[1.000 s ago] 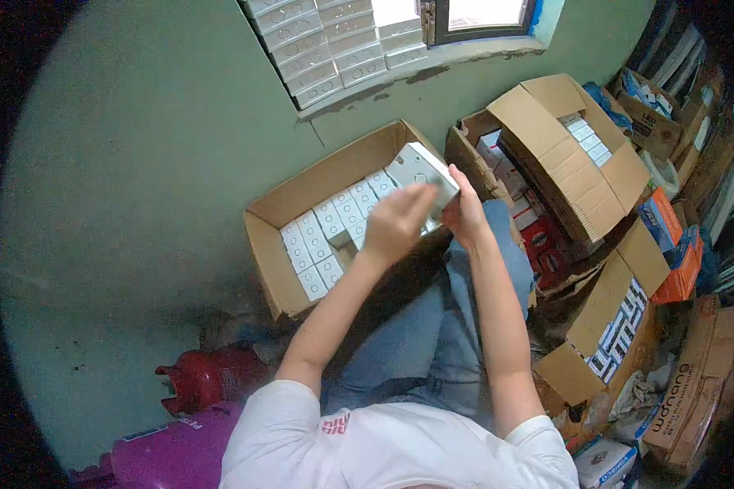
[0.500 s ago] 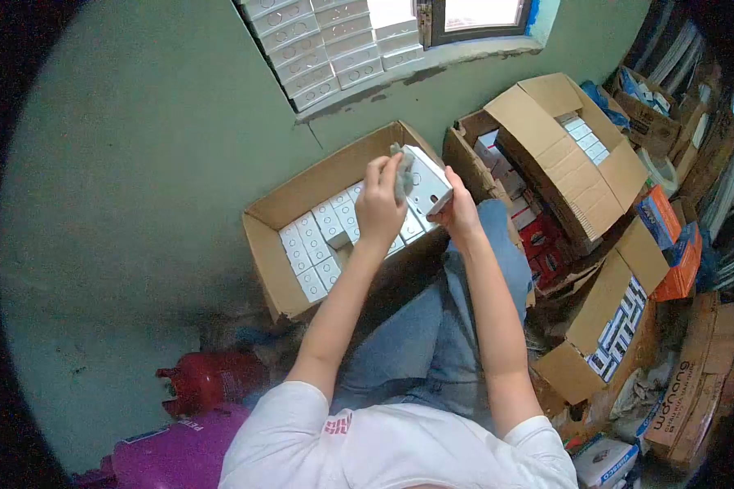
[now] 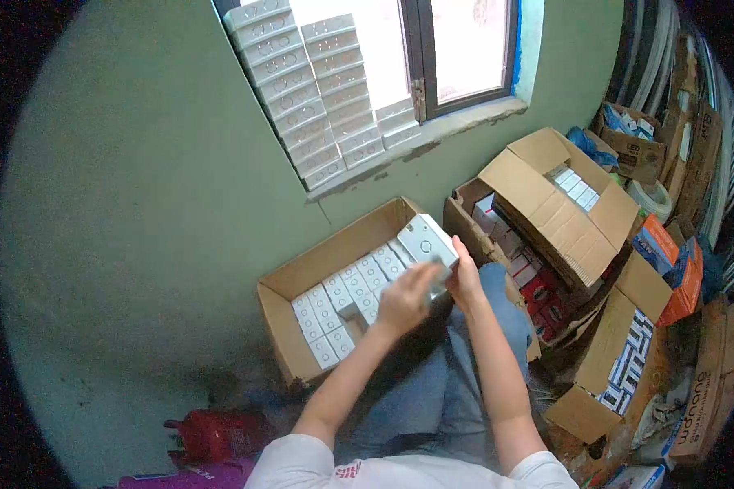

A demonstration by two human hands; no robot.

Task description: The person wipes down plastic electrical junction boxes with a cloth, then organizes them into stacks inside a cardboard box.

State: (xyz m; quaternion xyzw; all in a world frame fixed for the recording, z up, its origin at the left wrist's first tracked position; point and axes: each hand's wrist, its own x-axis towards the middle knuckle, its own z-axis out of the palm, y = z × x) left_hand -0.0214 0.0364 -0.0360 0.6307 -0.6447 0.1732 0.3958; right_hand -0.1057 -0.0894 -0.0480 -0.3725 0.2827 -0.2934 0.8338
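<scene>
A white electrical box (image 3: 424, 239) with a round knockout mark is tilted above the open carton (image 3: 318, 267). My right hand (image 3: 466, 279) is closed around its right edge. My left hand (image 3: 405, 301), partly blurred, pinches a grey rag (image 3: 439, 270) against the lower part of the white box. Below them, rows of similar white boxes (image 3: 322, 306) fill most of the carton, with a gap near the front of the rows.
Stacked white boxes (image 3: 306, 98) stand on the window sill. Right of my knees are an open carton (image 3: 563, 216) and another with a printed side (image 3: 607, 342). A red gas cylinder (image 3: 216, 436) stands at lower left.
The view has tilted up, showing more window. My left hand and rag moved from the white box's upper left side down to its lower part. The white box has turned in my right hand.
</scene>
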